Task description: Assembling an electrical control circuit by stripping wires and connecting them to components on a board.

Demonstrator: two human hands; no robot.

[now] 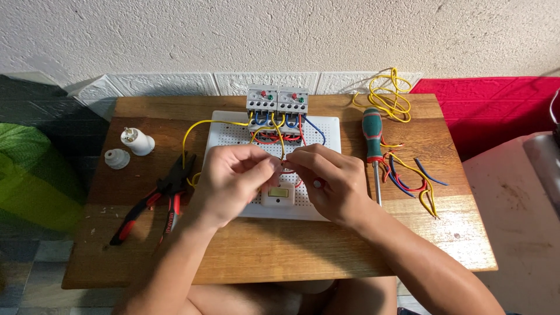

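— Wooden table (280, 256) nearest the camera, was it? What were the hands doing?

— Left hand (233, 178) and right hand (329, 181) met over a white perforated board (326, 131), fingertips pinched shut on a yellow wire (279, 137).

— And around them?

— Red-handled pliers (153, 204) lay left, a green screwdriver (373, 146) right. Farther back, two grey relay units (277, 100) stood on the board's far edge.

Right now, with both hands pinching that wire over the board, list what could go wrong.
1. The thin yellow wire between the left hand and right hand may tug loose from the grey relay blocks.
2. The right forearm could knock the green-handled screwdriver off the wooden table.
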